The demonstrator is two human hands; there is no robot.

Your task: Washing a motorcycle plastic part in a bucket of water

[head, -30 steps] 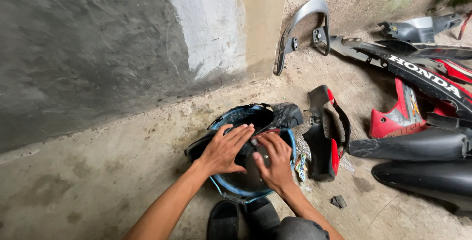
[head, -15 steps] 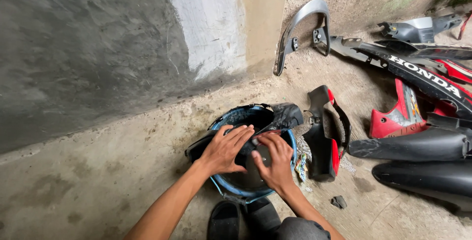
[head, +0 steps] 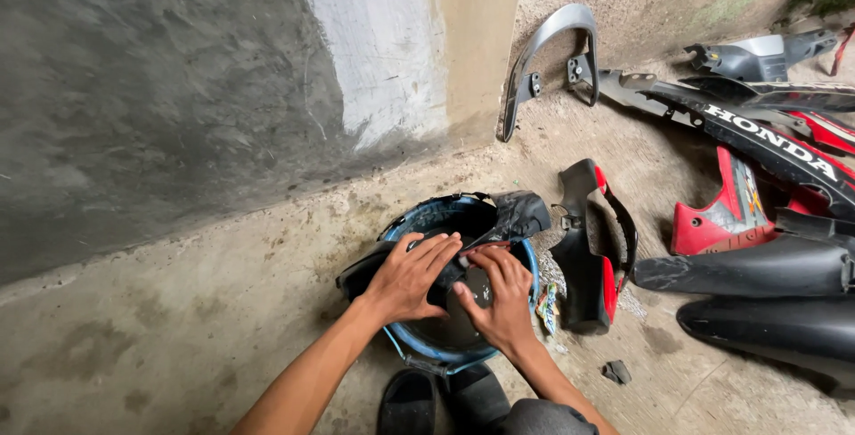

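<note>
Pressing: left hand (head: 408, 279), right hand (head: 500, 301) | both grips clasp black panel (head: 499, 217) | over blue basin (head: 427, 339)

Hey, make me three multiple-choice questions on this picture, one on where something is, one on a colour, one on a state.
1. Where does the grey curved grab rail rest?
A. in the basin
B. leaning against the wall corner
C. on the black seat

2. What colour is the basin rim?
A. blue
B. yellow
C. white

3. What are the left hand and right hand doing?
A. hanging free of everything
B. both pressed on the black plastic part in the basin
C. lifting the red panel

Answers: 1 B, its top end rests on the wall. 2 A, the rim shows blue around the hands. 3 B, both sets of fingers lie on the dark piece.
</note>
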